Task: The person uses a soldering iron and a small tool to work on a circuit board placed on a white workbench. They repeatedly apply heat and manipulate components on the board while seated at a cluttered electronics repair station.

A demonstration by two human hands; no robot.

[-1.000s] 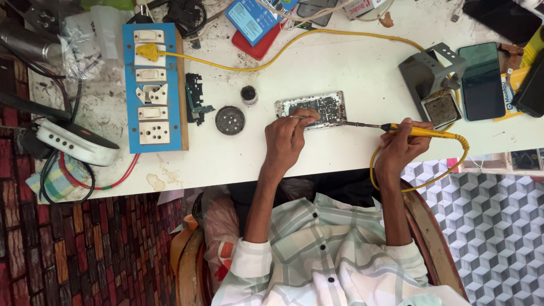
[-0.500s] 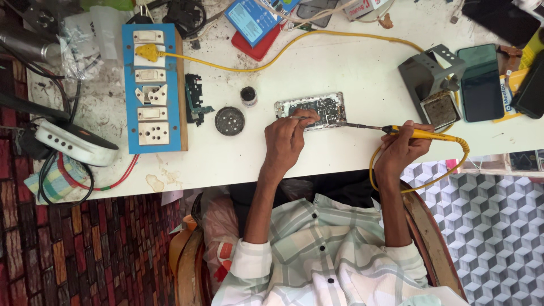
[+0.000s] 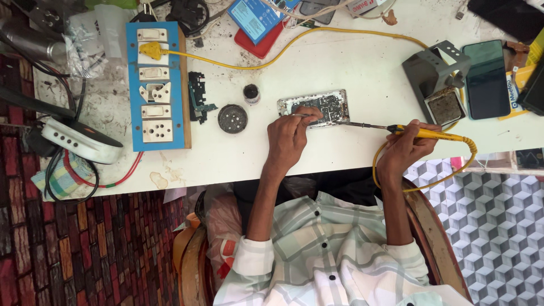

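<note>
White surface, cluttered; patterned floor below. One opened phone, centre. My left hand pinches tweezers; right hand, at 3 o'clock, clamps one yellow soldering iron.

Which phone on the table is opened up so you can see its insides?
The opened phone under the left hand, circuits showing. The dark phone near the table's right end is closed, with only its glossy face showing.

blue socket board | round tin — small bottle | dark phone
</note>
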